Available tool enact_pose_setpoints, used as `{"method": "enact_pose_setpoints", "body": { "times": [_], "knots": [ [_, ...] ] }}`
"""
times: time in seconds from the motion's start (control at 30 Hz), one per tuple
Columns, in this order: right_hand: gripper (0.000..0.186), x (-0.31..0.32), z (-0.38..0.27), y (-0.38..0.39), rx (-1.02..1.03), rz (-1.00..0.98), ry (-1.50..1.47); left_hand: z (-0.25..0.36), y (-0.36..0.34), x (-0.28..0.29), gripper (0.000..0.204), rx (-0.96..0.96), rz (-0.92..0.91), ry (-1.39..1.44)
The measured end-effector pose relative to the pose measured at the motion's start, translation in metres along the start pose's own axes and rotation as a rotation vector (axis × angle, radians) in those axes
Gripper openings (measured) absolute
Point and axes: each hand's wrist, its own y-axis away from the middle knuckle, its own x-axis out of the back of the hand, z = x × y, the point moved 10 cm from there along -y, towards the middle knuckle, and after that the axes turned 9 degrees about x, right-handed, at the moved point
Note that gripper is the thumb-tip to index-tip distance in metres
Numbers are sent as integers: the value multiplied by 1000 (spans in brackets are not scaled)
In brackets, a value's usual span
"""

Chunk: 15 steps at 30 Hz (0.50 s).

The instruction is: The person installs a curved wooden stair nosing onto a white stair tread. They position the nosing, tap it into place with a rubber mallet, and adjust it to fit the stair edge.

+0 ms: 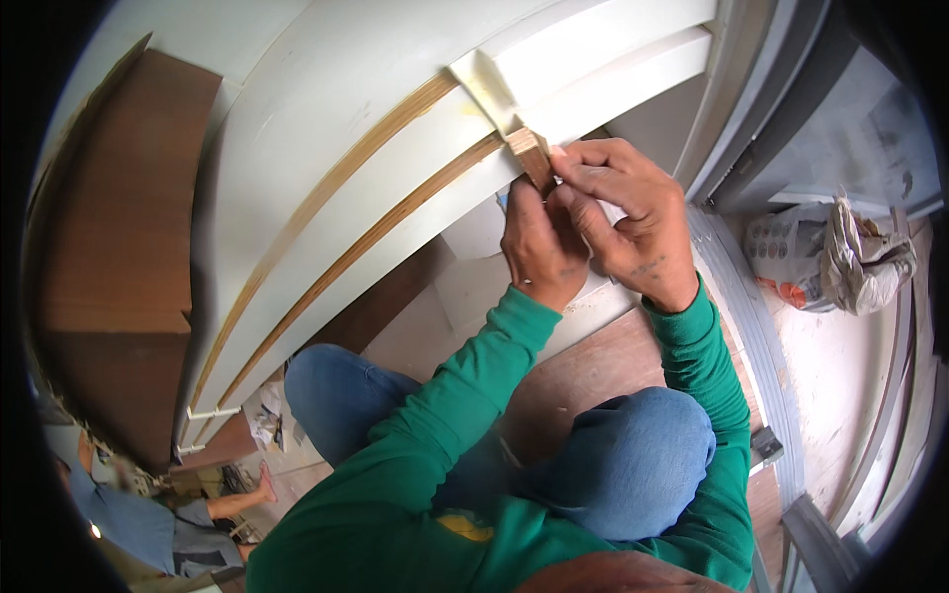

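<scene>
A small brown wooden block (535, 163) with a pale layered end is held against the edge of a white panel (395, 163). My left hand (546, 242) is closed around its lower part from below. My right hand (633, 208) pinches at its right side, index fingertip and thumb close to the wood; the fingers partly hide the block. Just above the block, a pale whitish strip (484, 87) lies across the panel, where two long bare-wood edges (395, 222) end.
Brown wooden boxwork (119, 208) stands at the left. Plastic bags (850, 257) lie at the right beside a grey metal door track (756, 356). My bent knees (633, 460) are below my hands. Another person (148, 524) is at the lower left.
</scene>
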Motion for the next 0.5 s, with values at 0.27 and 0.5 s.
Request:
{"method": "enact_pose_setpoints", "body": {
  "times": [0.27,0.5],
  "knots": [
    [16,-1,-1,0,-66,103,141,12,-1,2,32,-70,28,-51],
    [19,1,7,3,-129,110,74,10,-4,3,27,-179,60,-24]
  ]
}}
